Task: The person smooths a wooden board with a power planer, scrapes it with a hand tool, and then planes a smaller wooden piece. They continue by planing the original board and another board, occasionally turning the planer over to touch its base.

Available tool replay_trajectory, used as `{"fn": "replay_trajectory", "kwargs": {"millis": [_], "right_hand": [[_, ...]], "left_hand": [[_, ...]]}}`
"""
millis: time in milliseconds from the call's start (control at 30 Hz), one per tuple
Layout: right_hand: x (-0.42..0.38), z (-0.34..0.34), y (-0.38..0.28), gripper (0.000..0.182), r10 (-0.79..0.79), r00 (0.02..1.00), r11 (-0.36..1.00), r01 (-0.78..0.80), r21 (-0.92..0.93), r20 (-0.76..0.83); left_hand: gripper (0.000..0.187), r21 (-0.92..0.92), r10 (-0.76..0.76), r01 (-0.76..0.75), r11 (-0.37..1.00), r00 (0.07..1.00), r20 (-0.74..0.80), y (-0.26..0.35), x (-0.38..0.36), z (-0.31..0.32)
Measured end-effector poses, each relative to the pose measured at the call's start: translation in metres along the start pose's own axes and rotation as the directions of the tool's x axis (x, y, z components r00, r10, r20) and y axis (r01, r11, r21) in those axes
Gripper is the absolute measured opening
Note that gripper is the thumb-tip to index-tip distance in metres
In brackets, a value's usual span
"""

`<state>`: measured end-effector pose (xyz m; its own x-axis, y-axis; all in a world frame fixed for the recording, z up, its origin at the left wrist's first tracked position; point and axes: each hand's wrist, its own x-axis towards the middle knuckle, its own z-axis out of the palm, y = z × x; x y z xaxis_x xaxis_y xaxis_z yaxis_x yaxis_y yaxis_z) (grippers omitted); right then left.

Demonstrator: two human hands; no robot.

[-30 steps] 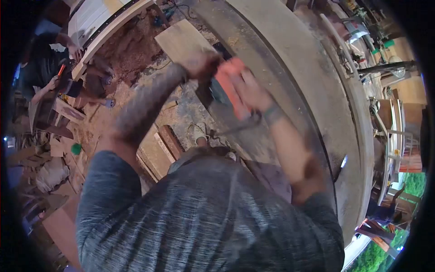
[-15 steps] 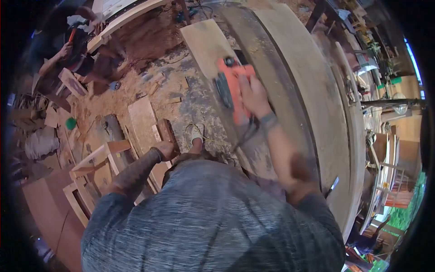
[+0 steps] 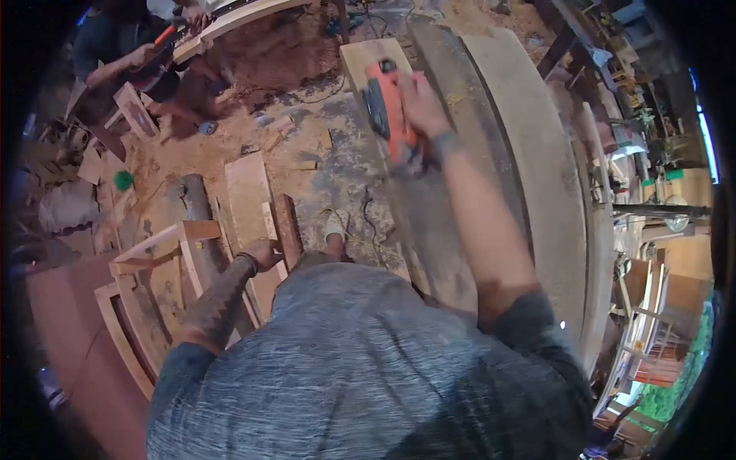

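Note:
My right hand point(image 3: 423, 107) is wrapped round the top of a red and black power tool point(image 3: 394, 115). The tool lies on a long board point(image 3: 368, 55), near its far end, where the wood is pale. Over the boards at the left stretches my left hand point(image 3: 263, 254), held low beside a reddish-brown wood block point(image 3: 287, 230). Its fingers are curled, and what they hold, if anything, is hidden. To the right of the tool run a dark plank point(image 3: 469, 115) and a wide pale plank point(image 3: 529, 146).
A person point(image 3: 126, 57) at the upper left holds an orange-handled tool point(image 3: 165, 34) by a wooden frame. Wooden frames point(image 3: 146, 253) and a log point(image 3: 195, 201) stand at the left. Sawdust and offcuts cover the floor point(image 3: 307, 138). Timber and clutter line the right side.
My right hand and the red tool have moved away from me along the board, toward its far end. My left hand has shifted slightly left from the wood block. The whole view has shifted a little.

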<state>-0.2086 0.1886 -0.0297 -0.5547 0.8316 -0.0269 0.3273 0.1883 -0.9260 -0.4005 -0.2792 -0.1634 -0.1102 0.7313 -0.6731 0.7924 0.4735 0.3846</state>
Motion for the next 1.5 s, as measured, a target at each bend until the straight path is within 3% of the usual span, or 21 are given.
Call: {"fn": "replay_trajectory", "kwargs": {"millis": [100,133,167,267,300,400,500,667,733,800,900,1000,1067,1133,1200,1267,1300,1333,1500], "right_hand": [[-0.132,-0.031,0.014,0.055,-0.167,0.986,0.974,0.168,-0.154,0.021],[-0.173,-0.041,0.017,0.05,-0.112,0.993,0.983,0.117,-0.143,0.044],[-0.214,-0.05,0.02,0.045,-0.056,0.996,0.989,0.065,-0.135,0.067],[-0.259,-0.054,-0.014,0.045,0.264,0.96,0.962,-0.269,0.043,0.098],[-0.266,-0.056,-0.013,0.047,0.362,0.923,0.926,-0.372,0.068,0.129],[-0.214,-0.038,-0.007,0.046,0.223,0.973,0.971,-0.228,0.076,0.061],[-0.148,-0.025,-0.016,0.044,0.253,0.967,0.96,-0.256,0.111,0.04],[-0.03,-0.007,-0.009,0.053,0.118,0.993,0.988,-0.116,0.102,-0.008],[0.035,0.0,0.005,0.052,-0.021,1.0,0.992,0.022,0.124,-0.008],[0.082,0.006,-0.013,0.051,0.116,0.993,0.987,-0.112,0.112,-0.024],[0.095,0.011,-0.024,0.051,0.14,0.99,0.976,-0.141,0.166,0.014],[0.061,0.002,0.013,0.056,-0.097,0.995,0.992,0.094,-0.083,-0.033],[-0.025,-0.013,0.004,0.061,-0.076,0.997,0.992,0.077,-0.104,0.014],[-0.109,-0.03,0.029,0.049,-0.078,0.992,0.982,0.094,-0.166,0.097],[-0.193,-0.047,0.054,0.038,0.011,0.989,0.99,0.01,-0.14,0.149],[-0.237,-0.047,0.017,0.033,0.252,0.95,0.961,-0.269,0.072,0.183],[-0.25,-0.043,-0.003,0.032,0.322,0.93,0.928,-0.347,0.133,0.18],[-0.259,-0.04,-0.011,0.031,0.393,0.902,0.884,-0.424,0.197,0.176],[-0.191,-0.018,-0.03,0.039,0.308,0.938,0.937,-0.328,0.117,0.156]], "left_hand": [[0.035,0.186,-0.055,0.017,0.982,0.979,0.196,-0.035,0.024,0.041],[0.036,0.265,-0.076,-0.001,0.964,0.958,0.278,-0.048,0.035,0.055],[0.038,0.201,-0.082,0.023,0.979,0.953,0.29,-0.061,0.043,0.073],[0.039,0.143,0.051,-0.1,0.985,0.949,0.311,-0.051,0.041,0.073],[0.038,0.062,-0.128,0.115,0.991,0.947,0.294,-0.045,0.043,0.074],[0.038,0.003,-0.068,0.069,0.998,0.965,0.254,-0.031,0.043,0.06],[0.038,-0.09,-0.035,0.042,0.995,0.996,0.083,-0.043,0.053,0.074],[0.037,-0.139,-0.101,0.103,0.985,0.995,0.016,-0.039,0.033,0.054],[0.037,-0.142,-0.126,0.125,0.982,0.992,0.003,-0.046,0.022,0.055],[0.036,-0.134,-0.147,0.148,0.98,0.989,0.015,-0.049,0.006,0.056],[0.035,-0.017,-0.198,0.203,0.979,0.967,0.16,-0.048,-0.015,0.047],[0.033,-0.098,-0.233,0.239,0.966,0.97,0.074,-0.069,-0.016,0.072],[0.033,-0.113,-0.25,0.264,0.958,0.961,0.12,-0.077,-0.009,0.085],[0.033,-0.086,-0.275,0.298,0.951,0.937,0.215,-0.081,0.001,0.087],[0.035,-0.032,-0.164,0.175,0.984,0.961,0.225,-0.095,0.024,0.111],[0.035,-0.03,-0.011,0.018,0.999,0.977,0.213,-0.099,0.041,0.113],[0.035,0.077,0.013,-0.029,0.997,0.979,0.203,-0.074,0.035,0.09],[0.034,0.033,0.036,-0.042,0.999,0.984,0.172,-0.063,0.033,0.08],[0.034,-0.112,0.057,-0.052,0.992,0.998,0.04,-0.054,0.052,0.07]]}}
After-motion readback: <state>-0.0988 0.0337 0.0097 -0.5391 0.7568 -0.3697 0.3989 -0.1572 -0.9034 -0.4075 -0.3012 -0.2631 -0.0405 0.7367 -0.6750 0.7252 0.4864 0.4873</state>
